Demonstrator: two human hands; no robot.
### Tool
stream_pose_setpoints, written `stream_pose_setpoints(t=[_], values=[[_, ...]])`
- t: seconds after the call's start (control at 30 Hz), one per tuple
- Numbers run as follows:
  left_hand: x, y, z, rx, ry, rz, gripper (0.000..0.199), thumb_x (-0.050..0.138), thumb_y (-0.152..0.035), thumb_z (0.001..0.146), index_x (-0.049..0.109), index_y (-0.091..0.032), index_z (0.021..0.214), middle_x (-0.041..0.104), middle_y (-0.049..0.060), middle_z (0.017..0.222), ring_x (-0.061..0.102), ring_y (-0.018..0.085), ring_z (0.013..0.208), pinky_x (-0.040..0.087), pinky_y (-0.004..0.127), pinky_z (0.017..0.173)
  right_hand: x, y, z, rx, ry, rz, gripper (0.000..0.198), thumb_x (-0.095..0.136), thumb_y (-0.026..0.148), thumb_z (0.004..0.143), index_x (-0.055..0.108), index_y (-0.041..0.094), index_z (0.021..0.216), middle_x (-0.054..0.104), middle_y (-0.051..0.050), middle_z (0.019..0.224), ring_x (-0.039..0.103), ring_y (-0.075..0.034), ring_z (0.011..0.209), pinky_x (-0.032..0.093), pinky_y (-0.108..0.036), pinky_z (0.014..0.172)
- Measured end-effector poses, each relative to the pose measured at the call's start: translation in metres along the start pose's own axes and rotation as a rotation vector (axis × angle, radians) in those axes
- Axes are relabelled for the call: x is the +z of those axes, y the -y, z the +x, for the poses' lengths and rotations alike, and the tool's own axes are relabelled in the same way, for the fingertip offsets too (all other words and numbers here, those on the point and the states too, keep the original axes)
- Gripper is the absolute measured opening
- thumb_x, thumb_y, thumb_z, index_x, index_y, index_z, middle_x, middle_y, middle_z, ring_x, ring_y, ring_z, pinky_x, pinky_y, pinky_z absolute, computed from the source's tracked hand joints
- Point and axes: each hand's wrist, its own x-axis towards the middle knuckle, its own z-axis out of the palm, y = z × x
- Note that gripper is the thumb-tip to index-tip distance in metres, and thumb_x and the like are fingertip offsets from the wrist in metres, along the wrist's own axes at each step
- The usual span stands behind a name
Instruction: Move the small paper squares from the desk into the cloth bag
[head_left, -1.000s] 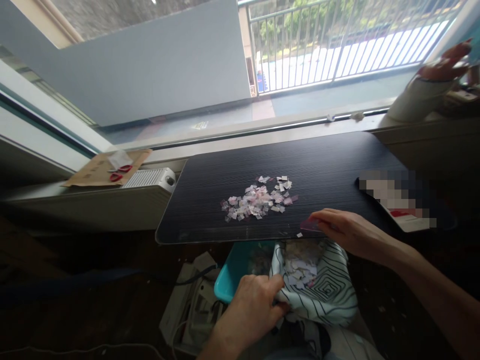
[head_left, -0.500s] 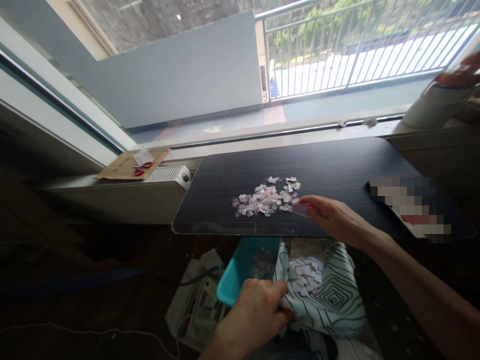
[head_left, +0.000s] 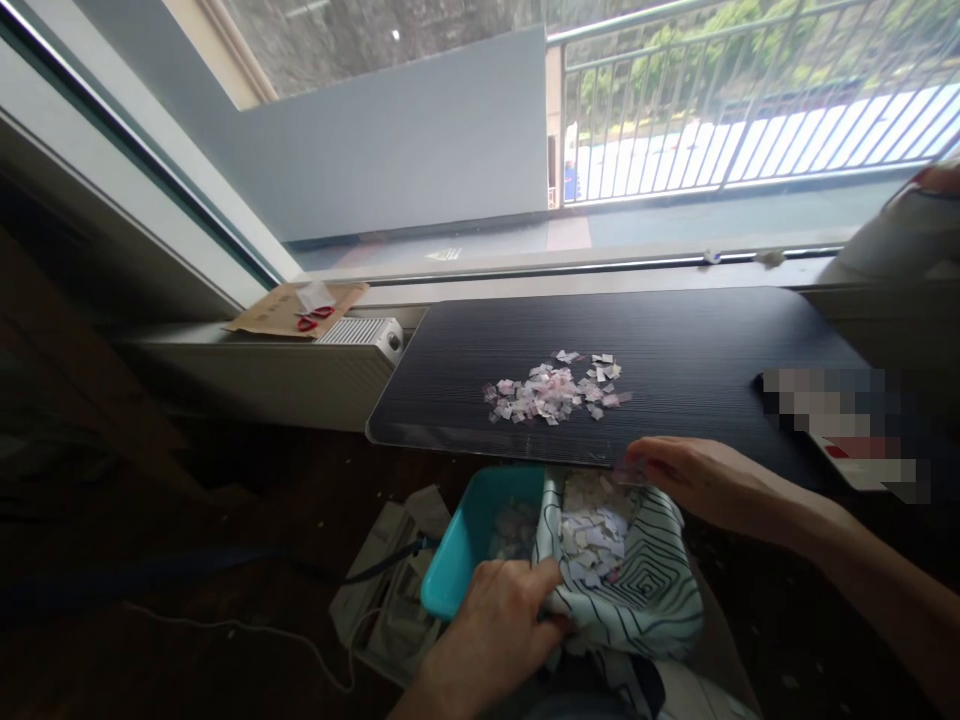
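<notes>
My left hand (head_left: 499,610) is closed on the near-left edge of a pale green cloth with dark lines (head_left: 652,585), which forms a pouch. White paper scraps (head_left: 589,535) fill the pouch. A turquoise bin (head_left: 454,575) stands beside it, with pale bits inside. My right hand (head_left: 682,470) pinches a thin, translucent pinkish piece of plastic (head_left: 632,470) at the table's front edge, above the pouch's far side. On the dark table (head_left: 697,350) lies a loose pile of small white and pinkish scraps (head_left: 551,395), a little beyond that hand.
A partly pixelated flat object (head_left: 825,430) lies at the table's right. Red-handled scissors (head_left: 311,318) rest on a brown envelope (head_left: 277,310) near the radiator (head_left: 364,340). A white cable (head_left: 247,625) crosses the floor at left. A large window is behind the table.
My right hand has moved back from the pile to the table's front edge with the plastic piece. My left hand keeps its grip on the cloth. The view has shifted slightly.
</notes>
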Motion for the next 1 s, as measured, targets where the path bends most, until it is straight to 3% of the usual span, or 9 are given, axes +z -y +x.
stream_pose_setpoints(t=[0.17,0.3,0.43,0.57,0.7,0.8,0.9,1.0], values=[[0.013,-0.010,0.008,0.057,0.007,0.068,0.014,0.060,-0.036,0.085,0.062,-0.023,0.091,0.067,0.002,0.083,0.063,0.023,0.083,0.044,0.030,0.073,0.007,-0.003,-0.007,0.093,-0.107,0.009,0.032,0.040,0.026,0.088,0.063,0.021,0.108,0.073,-0.004,0.090,0.066,-0.017,0.073,0.047,-0.026,0.064],[0.048,-0.018,0.018,0.068,0.064,0.130,0.017,0.059,-0.033,0.086,0.062,-0.022,0.099,0.067,0.005,0.090,0.063,0.024,0.087,0.047,0.031,0.075,0.017,-0.014,-0.023,0.120,-0.125,0.090,0.029,0.044,0.029,0.086,0.062,0.024,0.108,0.070,0.000,0.074,0.064,-0.016,0.063,0.046,-0.025,0.057],[0.077,-0.023,0.010,0.046,0.089,0.142,0.020,0.062,-0.028,0.082,0.061,-0.022,0.101,0.064,0.008,0.097,0.062,0.025,0.089,0.048,0.033,0.077,0.035,-0.027,-0.046,0.234,-0.263,0.202,0.027,0.051,0.037,0.084,0.063,0.022,0.103,0.072,-0.003,0.083,0.066,-0.018,0.071,0.051,-0.029,0.064],[0.083,-0.023,-0.008,-0.009,0.061,0.116,0.026,0.060,-0.022,0.079,0.059,-0.024,0.104,0.060,0.006,0.101,0.060,0.023,0.091,0.047,0.032,0.079,0.057,-0.029,-0.069,0.302,-0.328,0.371,0.025,0.056,0.040,0.082,0.064,0.020,0.095,0.072,-0.005,0.087,0.067,-0.019,0.075,0.053,-0.030,0.070],[0.082,-0.026,-0.001,-0.067,0.066,0.171,0.026,0.062,-0.026,0.077,0.059,-0.024,0.103,0.061,0.007,0.100,0.061,0.025,0.093,0.048,0.033,0.080,0.070,-0.025,-0.086,0.306,-0.353,0.400,0.023,0.054,0.038,0.084,0.064,0.020,0.094,0.072,-0.005,0.087,0.067,-0.019,0.076,0.054,-0.031,0.072],[0.083,-0.031,0.012,-0.046,0.085,0.196,0.021,0.060,-0.032,0.080,0.061,-0.022,0.099,0.063,0.008,0.098,0.062,0.026,0.092,0.048,0.034,0.079,0.076,-0.016,-0.088,0.260,-0.292,0.264,0.022,0.048,0.032,0.087,0.065,0.022,0.098,0.072,-0.005,0.089,0.067,-0.019,0.077,0.052,-0.031,0.072],[0.085,-0.036,0.016,-0.019,0.090,0.214,0.021,0.059,-0.032,0.081,0.062,-0.021,0.099,0.064,0.009,0.099,0.062,0.027,0.092,0.048,0.035,0.079,0.086,0.001,-0.080,0.216,-0.132,0.000,0.029,0.040,0.020,0.090,0.067,0.022,0.099,0.070,-0.007,0.096,0.066,-0.020,0.088,0.048,-0.030,0.076],[0.087,-0.037,0.014,-0.004,0.071,0.225,0.045,0.058,-0.030,0.082,0.052,-0.021,0.125,0.062,0.011,0.103,0.062,0.027,0.092,0.049,0.036,0.079,0.100,0.014,-0.070,0.264,0.029,-0.190,0.031,0.038,0.011,0.088,0.068,0.019,0.094,0.070,-0.010,0.092,0.065,-0.020,0.087,0.045,-0.027,0.072]])
